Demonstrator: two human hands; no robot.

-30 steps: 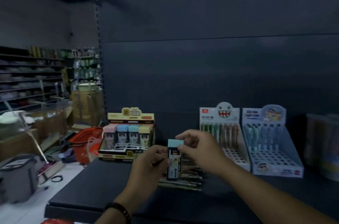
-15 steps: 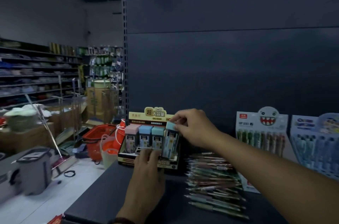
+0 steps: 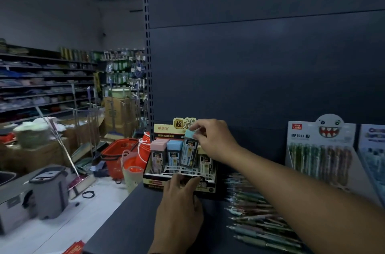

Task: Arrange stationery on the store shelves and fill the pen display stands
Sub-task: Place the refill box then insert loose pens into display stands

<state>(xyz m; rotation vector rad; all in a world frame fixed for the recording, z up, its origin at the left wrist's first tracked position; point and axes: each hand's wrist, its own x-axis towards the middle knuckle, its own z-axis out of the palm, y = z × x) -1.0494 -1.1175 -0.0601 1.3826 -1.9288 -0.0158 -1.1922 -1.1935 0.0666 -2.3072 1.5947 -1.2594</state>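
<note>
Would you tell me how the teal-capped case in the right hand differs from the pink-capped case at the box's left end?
The teal-capped case rides higher and tilts slightly; the pink-capped case sits fully down. The right hand pinches the teal-capped case's top; no hand touches the pink-capped case. Both share a slim shape and printed label.

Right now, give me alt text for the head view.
The right hand pinches a teal-capped case at the yellow display box, whose front the left hand touches; loose pens lie beside it on the dark shelf.
</note>
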